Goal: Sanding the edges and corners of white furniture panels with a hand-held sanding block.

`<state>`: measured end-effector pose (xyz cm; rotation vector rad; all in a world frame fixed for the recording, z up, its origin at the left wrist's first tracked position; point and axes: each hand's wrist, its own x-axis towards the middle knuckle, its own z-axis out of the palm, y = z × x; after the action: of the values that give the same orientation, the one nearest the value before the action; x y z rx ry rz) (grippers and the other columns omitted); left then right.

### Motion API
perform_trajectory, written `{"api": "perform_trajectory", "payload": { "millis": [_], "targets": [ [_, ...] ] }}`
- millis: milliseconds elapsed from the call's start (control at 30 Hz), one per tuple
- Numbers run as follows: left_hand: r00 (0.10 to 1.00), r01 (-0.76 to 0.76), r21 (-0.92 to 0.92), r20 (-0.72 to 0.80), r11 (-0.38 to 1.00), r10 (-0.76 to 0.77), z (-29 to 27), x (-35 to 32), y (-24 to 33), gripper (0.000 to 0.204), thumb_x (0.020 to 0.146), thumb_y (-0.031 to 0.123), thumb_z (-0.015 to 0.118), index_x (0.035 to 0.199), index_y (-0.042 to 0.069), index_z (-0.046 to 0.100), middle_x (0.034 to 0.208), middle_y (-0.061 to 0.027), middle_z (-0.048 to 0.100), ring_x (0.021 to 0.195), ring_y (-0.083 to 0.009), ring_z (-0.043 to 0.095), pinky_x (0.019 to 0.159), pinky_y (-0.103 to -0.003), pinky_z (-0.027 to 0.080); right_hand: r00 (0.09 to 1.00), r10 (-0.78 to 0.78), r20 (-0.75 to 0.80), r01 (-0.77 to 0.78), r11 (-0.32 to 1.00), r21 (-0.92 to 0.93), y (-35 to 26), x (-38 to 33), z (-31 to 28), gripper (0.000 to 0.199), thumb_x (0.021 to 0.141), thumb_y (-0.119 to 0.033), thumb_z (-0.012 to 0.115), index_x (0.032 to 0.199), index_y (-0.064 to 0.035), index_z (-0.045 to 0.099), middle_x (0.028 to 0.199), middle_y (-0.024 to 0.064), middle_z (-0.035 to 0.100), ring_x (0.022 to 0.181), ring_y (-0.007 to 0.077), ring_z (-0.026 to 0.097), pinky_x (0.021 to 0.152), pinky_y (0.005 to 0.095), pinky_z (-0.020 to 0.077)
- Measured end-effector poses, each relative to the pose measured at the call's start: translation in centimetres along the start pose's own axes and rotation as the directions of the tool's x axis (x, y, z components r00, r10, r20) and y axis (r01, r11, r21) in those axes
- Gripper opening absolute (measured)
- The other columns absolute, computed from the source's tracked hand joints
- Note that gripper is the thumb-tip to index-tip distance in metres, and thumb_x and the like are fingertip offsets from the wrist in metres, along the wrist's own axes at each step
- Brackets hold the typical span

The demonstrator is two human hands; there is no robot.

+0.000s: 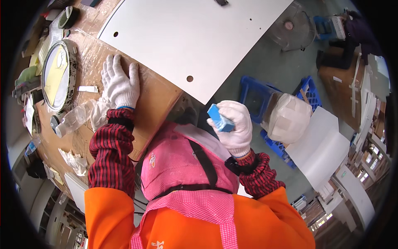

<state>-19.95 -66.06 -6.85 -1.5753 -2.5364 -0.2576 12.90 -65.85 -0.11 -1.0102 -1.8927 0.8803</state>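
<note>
A white knitted glove covers my left hand [120,83], which lies flat with its fingers out on the brown cardboard table cover [159,93]. Just beyond it is a large white panel [186,37] with round holes, one corner of which juts past the table edge. My right hand [236,128], also gloved, is closed around a small blue block [222,118] near that corner. The block looks scuffed on one side, and its exact kind is unclear. A crumpled white cloth [98,115] lies beside my left wrist.
Left on the table are a clear plastic bottle [76,119], a round tape-wrapped rim [74,62] and a crumpled rag [74,162]. On the floor to the right stand blue crates [251,97], a wrapped bundle [290,118] and a fan [290,27]. Another person [362,33] is at far right.
</note>
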Motion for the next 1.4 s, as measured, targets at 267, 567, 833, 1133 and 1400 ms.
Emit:
{"api": "perform_trajectory", "payload": {
  "millis": [267,567,833,1133,1400],
  "targets": [
    [1.0,-0.002,-0.058,-0.005,0.998,0.001,0.3,-0.2,-0.4,0.06,0.096,0.044,0.055,0.141,0.004,0.047,0.15,-0.021,0.043,0.142,-0.039,0.035,0.118,-0.048,0.026,0.992,-0.126,-0.002,0.126,0.987,-0.099,1.2,-0.3,2.0,0.059,0.062,-0.003,0.09,0.111,-0.012,0.058,0.108,0.0092,0.066,0.098,0.0301,0.066,0.085,0.0419,0.054],
    [0.999,-0.042,-0.064,-0.032,0.997,0.04,0.6,-0.1,-0.7,0.061,0.097,0.044,0.054,0.141,0.003,0.046,0.15,-0.0205,0.043,0.141,-0.0385,0.036,0.117,-0.048,0.027,0.996,-0.092,-0.011,0.09,0.99,-0.108,0.7,-0.2,2.2,0.057,0.063,-0.003,0.089,0.11,-0.0102,0.057,0.106,0.01,0.066,0.096,0.0304,0.066,0.082,0.0409,0.0545],
    [0.999,-0.039,-0.068,-0.018,0.997,0.037,0.5,-0.3,-0.4,0.061,0.097,0.045,0.053,0.141,0.003,0.045,0.149,-0.0207,0.043,0.14,-0.0387,0.036,0.117,-0.048,0.027,0.999,-0.031,-0.034,0.028,0.996,-0.084,0.1,-0.2,2.3,0.056,0.065,0.001,0.086,0.112,-0.0079,0.058,0.104,0.0122,0.065,0.092,0.0304,0.066,0.08,0.0393,0.0543],
    [1.0,-0.021,-0.053,-0.015,0.998,0.02,0.8,-0.4,-0.7,0.06,0.098,0.044,0.052,0.142,0.004,0.045,0.149,-0.0205,0.043,0.14,-0.0395,0.036,0.117,-0.049,0.027,1.0,-0.02,-0.01,0.019,0.993,-0.113,-0.2,-1.1,2.6,0.055,0.065,0.0,0.086,0.111,-0.0079,0.056,0.104,0.012,0.064,0.092,0.0289,0.065,0.079,0.038,0.054],
    [1.0,-0.019,-0.053,-0.007,0.998,0.019,0.3,0.1,-0.5,0.061,0.097,0.044,0.054,0.142,0.004,0.045,0.149,-0.0215,0.043,0.14,-0.0404,0.036,0.116,-0.049,0.028,0.99,-0.032,0.134,0.041,0.997,-0.066,-1.3,-1.4,4.4,0.055,0.064,-0.008,0.089,0.11,-0.0086,0.059,0.1,0.0089,0.065,0.088,0.0282,0.065,0.077,0.0392,0.0528]
  ]
}}
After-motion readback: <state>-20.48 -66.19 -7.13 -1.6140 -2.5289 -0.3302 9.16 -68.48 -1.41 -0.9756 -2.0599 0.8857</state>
